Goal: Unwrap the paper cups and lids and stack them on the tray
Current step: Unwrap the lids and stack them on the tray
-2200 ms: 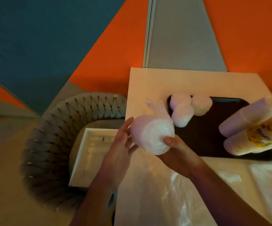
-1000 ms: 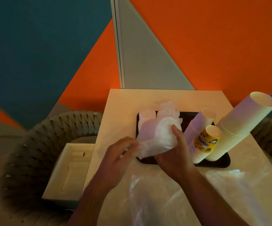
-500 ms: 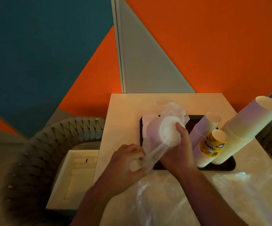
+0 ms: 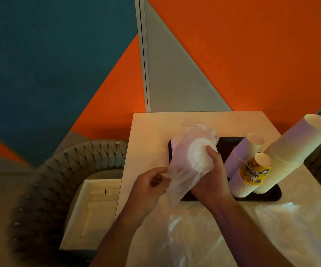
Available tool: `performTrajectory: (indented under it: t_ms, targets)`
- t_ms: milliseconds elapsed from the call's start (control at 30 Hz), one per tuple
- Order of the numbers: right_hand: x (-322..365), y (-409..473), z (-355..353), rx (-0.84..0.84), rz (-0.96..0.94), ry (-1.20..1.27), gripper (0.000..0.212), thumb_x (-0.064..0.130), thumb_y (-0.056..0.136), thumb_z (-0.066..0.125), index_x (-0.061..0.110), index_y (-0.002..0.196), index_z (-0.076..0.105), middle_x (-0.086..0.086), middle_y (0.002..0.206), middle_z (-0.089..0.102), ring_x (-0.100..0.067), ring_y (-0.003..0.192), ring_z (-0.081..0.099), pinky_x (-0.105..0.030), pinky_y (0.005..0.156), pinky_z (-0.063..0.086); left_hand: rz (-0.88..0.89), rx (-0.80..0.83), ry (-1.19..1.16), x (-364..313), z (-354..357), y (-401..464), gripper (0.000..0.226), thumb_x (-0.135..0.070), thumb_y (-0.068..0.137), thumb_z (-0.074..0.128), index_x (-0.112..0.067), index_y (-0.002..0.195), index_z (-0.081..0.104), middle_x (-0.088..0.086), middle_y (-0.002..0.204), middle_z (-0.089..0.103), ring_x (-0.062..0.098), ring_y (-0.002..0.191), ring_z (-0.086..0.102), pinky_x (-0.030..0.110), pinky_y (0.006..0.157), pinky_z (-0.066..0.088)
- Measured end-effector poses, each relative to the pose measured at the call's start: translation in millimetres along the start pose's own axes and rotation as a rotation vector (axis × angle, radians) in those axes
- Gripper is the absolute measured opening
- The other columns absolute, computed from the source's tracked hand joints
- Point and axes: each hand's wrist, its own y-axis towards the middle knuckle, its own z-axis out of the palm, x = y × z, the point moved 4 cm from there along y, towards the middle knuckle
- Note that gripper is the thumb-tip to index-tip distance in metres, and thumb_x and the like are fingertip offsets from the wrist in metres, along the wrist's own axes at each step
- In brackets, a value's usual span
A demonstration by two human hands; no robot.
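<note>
orange, teal and grey wall panels rise behind a pale square table (image 4: 152,135) with a dark rectangular tray (image 4: 271,196) on it. the right hand (image 4: 211,178) curls round a white stack of lids inside a thin clear plastic wrapper (image 4: 190,157), held over the tray's left end; the left hand (image 4: 148,186) pinches the wrapper's loose lower end. best to keep the lids gripped firmly and draw the film off along the stack, so none spill. three leaning stacks of paper cups (image 4: 250,170) crowd the tray's right half, so free room is at its left. loose clear film (image 4: 204,237) litters the near table; a woven grey chair (image 4: 59,180) sits just past the left edge.
</note>
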Motion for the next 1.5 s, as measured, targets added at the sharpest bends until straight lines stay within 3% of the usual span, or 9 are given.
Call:
performTrajectory:
  t_ms: [167,267,367,467,667,933,1067,1200,1500]
  targets:
    - [0,-2,10,0.002,0.015,0.024,0.057,0.043,0.094,0.054,0.004,0.134,0.064,-0.016,0.128,0.063,-0.029,0.115,0.061,-0.043,0.107,0.040,0.057,0.037,0.163,4,-14,-7,0.017,-0.023,0.095,0.067,-0.037,0.105,0.073,-0.015,0.109,0.069,0.002,0.097,0.065,0.022,0.086,0.054]
    - [-2,-3,13,-0.010,0.025,-0.054,0.067,0.044,0.091,0.058,0.004,0.145,0.051,-0.019,0.134,0.060,-0.031,0.119,0.060,-0.044,0.105,0.045,0.097,-0.154,0.207,-11,-25,-13,0.032,-0.050,0.087,0.071,-0.041,0.115,0.060,-0.022,0.121,0.045,-0.004,0.106,0.051,0.017,0.079,0.047]
    - [-7,-6,15,-0.008,0.058,-0.156,0.057,0.041,0.096,0.053,0.006,0.142,0.054,-0.021,0.129,0.064,-0.032,0.114,0.065,-0.043,0.094,0.054,0.185,-0.163,0.245,-36,-13,-23,0.048,-0.071,0.074,0.068,-0.041,0.108,0.053,-0.028,0.110,0.047,-0.009,0.103,0.048,0.010,0.073,0.041]
    - [-12,-10,19,-0.006,0.089,-0.223,0.057,0.044,0.095,0.049,0.006,0.138,0.057,-0.018,0.113,0.070,-0.029,0.102,0.070,-0.039,0.082,0.059,0.429,-0.088,0.372,-49,10,-29,0.017,-0.045,0.087,0.072,-0.033,0.089,0.061,-0.018,0.089,0.060,0.002,0.091,0.058,0.015,0.073,0.048]
    - [-2,-7,18,-0.039,0.048,-0.084,0.063,0.049,0.092,0.056,0.012,0.143,0.053,-0.017,0.132,0.065,-0.031,0.114,0.065,-0.043,0.092,0.055,0.514,-0.021,0.445,-37,9,-31,0.020,-0.019,0.090,0.071,-0.024,0.075,0.058,-0.013,0.074,0.055,0.010,0.078,0.057,0.009,0.068,0.040]
    - [16,-3,19,-0.001,0.010,0.025,0.065,0.046,0.092,0.055,0.007,0.143,0.053,-0.017,0.129,0.065,-0.030,0.112,0.067,-0.041,0.093,0.056,0.325,0.133,0.450,-12,-11,-31,0.016,-0.053,0.081,0.067,-0.040,0.077,0.059,-0.024,0.106,0.048,0.002,0.114,0.046,0.018,0.095,0.034]
    - [8,-4,19,0.034,0.051,-0.001,0.067,0.043,0.089,0.064,0.008,0.145,0.053,-0.017,0.146,0.055,-0.032,0.132,0.055,-0.046,0.115,0.039,0.235,-0.178,0.066,-22,-23,-18,0.015,-0.043,0.094,0.060,-0.038,0.108,0.062,-0.024,0.117,0.053,0.000,0.115,0.051,0.016,0.087,0.038]
    - [-1,-10,26,0.071,0.072,-0.029,0.047,0.041,0.092,0.051,0.009,0.115,0.077,-0.015,0.122,0.070,-0.028,0.108,0.070,-0.041,0.097,0.054,-0.020,-0.077,0.015,-19,-10,0,0.049,-0.035,0.095,0.065,-0.041,0.140,0.046,-0.019,0.130,0.054,0.004,0.119,0.052,0.029,0.095,0.046]
    - [4,-9,27,0.086,0.049,0.010,0.049,0.043,0.092,0.053,0.008,0.119,0.074,-0.014,0.116,0.069,-0.026,0.101,0.069,-0.038,0.089,0.056,0.131,0.011,0.187,-7,-11,-9,0.020,-0.025,0.095,0.066,-0.031,0.113,0.073,-0.021,0.106,0.072,-0.003,0.100,0.065,0.011,0.079,0.052]
